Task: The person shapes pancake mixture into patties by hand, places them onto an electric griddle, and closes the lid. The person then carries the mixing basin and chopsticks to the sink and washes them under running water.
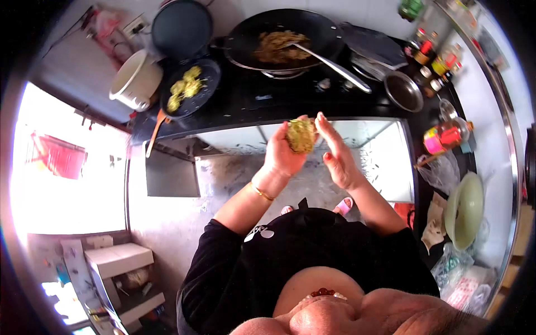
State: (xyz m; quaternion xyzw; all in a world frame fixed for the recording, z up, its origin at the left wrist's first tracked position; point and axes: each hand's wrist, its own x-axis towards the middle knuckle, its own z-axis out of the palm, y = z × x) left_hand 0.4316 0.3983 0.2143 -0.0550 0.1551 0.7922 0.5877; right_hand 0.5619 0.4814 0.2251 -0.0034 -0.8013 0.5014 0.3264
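Note:
A flattened yellow-green patty (pixel 301 135) rests in my left hand (pixel 286 152), whose fingers curve around its edge. Just to the right, my right hand (pixel 339 156) is held up beside the patty with its fingers stretched out and the thumb apart. Several similar yellow-green pieces (pixel 186 88) lie in a small dark pan (pixel 205 92) on the counter at the upper left. Behind, a large black wok (pixel 240 42) holds brown shredded food (pixel 279 47), with a metal spatula (pixel 340 70) leaning out over its rim.
A white pot (pixel 135 81) stands left of the pan, near an orange-handled utensil (pixel 156 134). Along the right are a metal bowl (pixel 403 91), sauce bottles (pixel 441 61), a bottle lying down (pixel 446 135) and a pale green basin (pixel 465 211). The counter's front edge runs beyond my hands.

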